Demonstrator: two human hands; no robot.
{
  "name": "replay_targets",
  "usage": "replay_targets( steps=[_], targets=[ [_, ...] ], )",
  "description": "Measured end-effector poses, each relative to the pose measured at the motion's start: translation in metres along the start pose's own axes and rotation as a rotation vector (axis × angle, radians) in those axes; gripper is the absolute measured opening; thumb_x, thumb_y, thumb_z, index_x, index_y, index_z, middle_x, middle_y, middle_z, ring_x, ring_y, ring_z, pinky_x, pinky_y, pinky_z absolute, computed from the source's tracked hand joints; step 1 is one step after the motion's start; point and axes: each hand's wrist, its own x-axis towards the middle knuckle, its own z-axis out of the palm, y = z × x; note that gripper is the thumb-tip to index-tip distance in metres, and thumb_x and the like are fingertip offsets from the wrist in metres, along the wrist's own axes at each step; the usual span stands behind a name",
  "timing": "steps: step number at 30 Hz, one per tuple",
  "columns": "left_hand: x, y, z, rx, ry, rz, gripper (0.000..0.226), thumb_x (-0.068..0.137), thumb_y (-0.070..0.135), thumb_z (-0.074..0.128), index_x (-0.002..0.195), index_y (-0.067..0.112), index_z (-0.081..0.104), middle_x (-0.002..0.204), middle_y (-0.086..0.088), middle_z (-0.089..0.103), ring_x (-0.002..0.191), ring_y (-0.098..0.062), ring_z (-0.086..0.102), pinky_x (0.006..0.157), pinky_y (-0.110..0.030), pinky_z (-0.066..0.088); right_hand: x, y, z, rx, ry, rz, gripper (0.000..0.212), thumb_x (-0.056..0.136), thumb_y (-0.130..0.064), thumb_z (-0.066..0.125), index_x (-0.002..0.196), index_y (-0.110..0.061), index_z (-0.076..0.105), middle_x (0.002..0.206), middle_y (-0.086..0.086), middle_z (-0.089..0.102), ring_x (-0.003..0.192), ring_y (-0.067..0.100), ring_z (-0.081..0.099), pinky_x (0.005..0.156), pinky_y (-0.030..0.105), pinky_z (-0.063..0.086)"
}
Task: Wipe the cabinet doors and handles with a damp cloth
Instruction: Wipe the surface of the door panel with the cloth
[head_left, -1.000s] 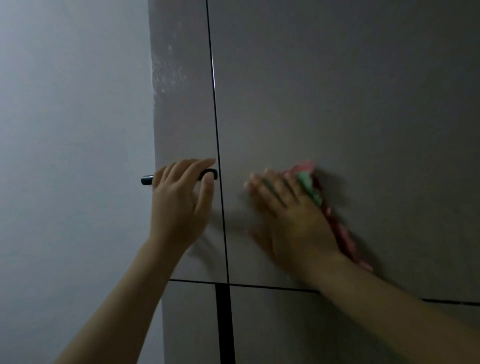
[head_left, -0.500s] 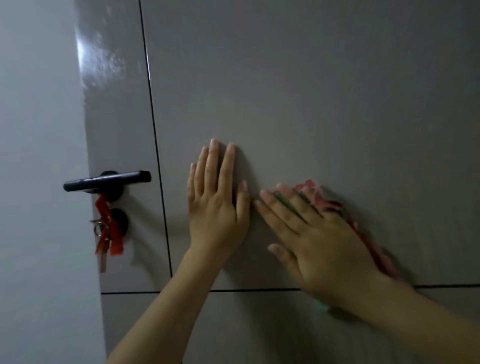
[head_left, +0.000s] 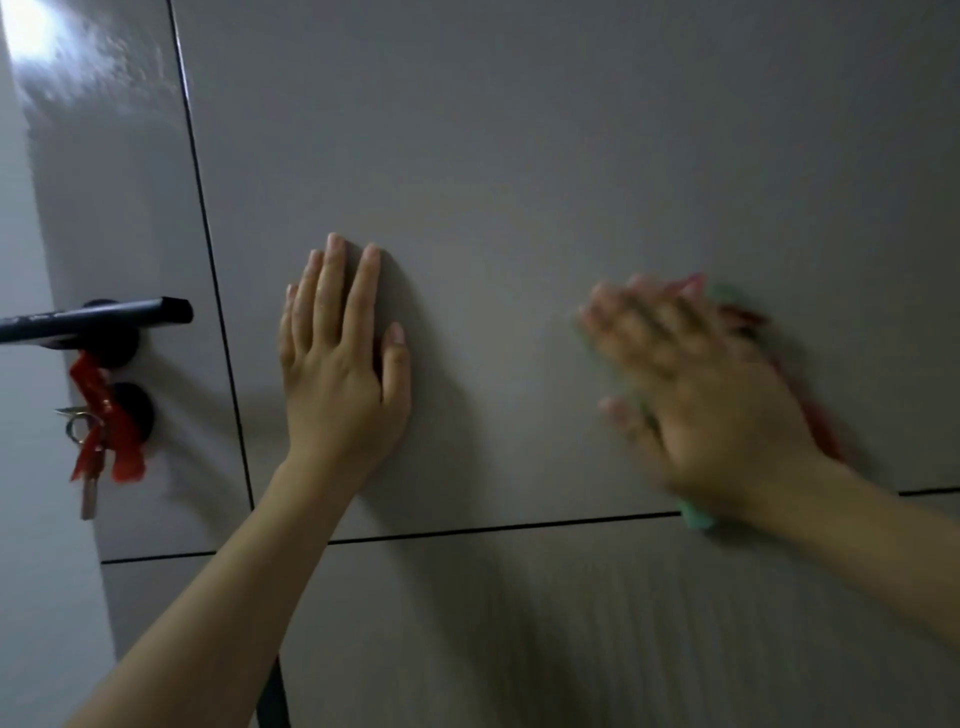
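On the grey cabinet door both hands lie flat against the surface. The left hand rests with its palm on the panel, fingers straight and close together pointing up, the thumb a little apart to the right — it holds nothing. The right hand is blurred, its fingers spread and stretched toward the upper left, and it presses the cloth against the door. The cloth is mostly hidden under this hand; red and green edges show above the fingers and along the right side, and a green corner shows below the wrist, over the dark gap between the upper and the lower panel. Compared with half a second ago, the two hands are now well apart: before, the fingertips of the right hand were almost touching the thumb of the left, and now the right hand and the cloth have gone further to the right on the same door. The left hand has the same flat pose as before. At the left edge a black handle sticks out of the narrow panel, and under it hangs a key with red ribbon — these now stand nearer to the left border of the view.
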Motion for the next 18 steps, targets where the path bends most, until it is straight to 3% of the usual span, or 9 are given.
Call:
replay_targets(
  steps=[3,5,9,11,15,18],
  targets=[
    [0.002,0.011,-0.002,-0.053,0.004,-0.077,0.058,0.094,0.034,0.030,0.146,0.008,0.034,0.156,-0.014,0.024,0.145,-0.027,0.015,0.120,-0.038,0.007,0.020,0.014,-0.006,-0.052,0.143,0.382,0.059,0.098,-0.041,0.025,0.149,-0.011,0.025,0.154,0.009,0.026,0.143,0.028,0.021,0.117,0.041,0.006],
    [0.006,0.027,-0.001,-0.152,0.018,-0.156,0.058,0.095,0.036,0.029,0.144,0.006,0.036,0.156,-0.016,0.021,0.146,-0.028,0.012,0.120,-0.040,0.008,0.024,-0.016,0.002,-0.026,0.179,0.465,0.061,0.097,-0.041,0.026,0.149,-0.008,0.026,0.154,0.011,0.026,0.142,0.031,0.022,0.117,0.044,0.008],
    [0.013,0.064,0.007,-0.223,0.080,-0.096,0.051,0.094,0.027,0.034,0.140,0.006,0.041,0.155,-0.019,0.021,0.145,-0.030,0.013,0.120,-0.043,0.005,-0.010,-0.037,0.008,0.012,0.012,-0.028,0.057,0.098,-0.042,0.028,0.148,-0.014,0.030,0.154,0.003,0.026,0.143,0.022,0.022,0.116,0.041,0.015],
    [0.013,0.078,0.011,-0.247,0.078,-0.049,0.050,0.093,0.023,0.036,0.140,0.007,0.043,0.155,-0.019,0.023,0.145,-0.030,0.015,0.120,-0.042,0.006,-0.019,-0.005,-0.001,0.017,-0.007,-0.053,0.056,0.098,-0.042,0.028,0.148,-0.016,0.029,0.154,0.002,0.027,0.143,0.020,0.023,0.115,0.039,0.015],
    [0.010,0.099,0.021,-0.255,0.064,-0.011,0.051,0.092,0.024,0.037,0.140,0.007,0.044,0.153,-0.019,0.028,0.143,-0.031,0.020,0.119,-0.042,0.008,-0.012,0.057,-0.015,-0.059,0.115,0.329,0.058,0.097,-0.038,0.028,0.148,-0.012,0.024,0.153,0.007,0.027,0.142,0.027,0.024,0.117,0.042,0.010],
    [0.010,0.110,0.026,-0.187,0.048,-0.006,0.052,0.093,0.028,0.036,0.141,0.010,0.044,0.152,-0.016,0.032,0.143,-0.030,0.022,0.119,-0.042,0.007,0.000,0.039,-0.009,-0.079,0.238,0.603,0.058,0.099,-0.039,0.025,0.148,-0.009,0.026,0.154,0.012,0.026,0.143,0.030,0.022,0.116,0.043,0.011]
  ],
)
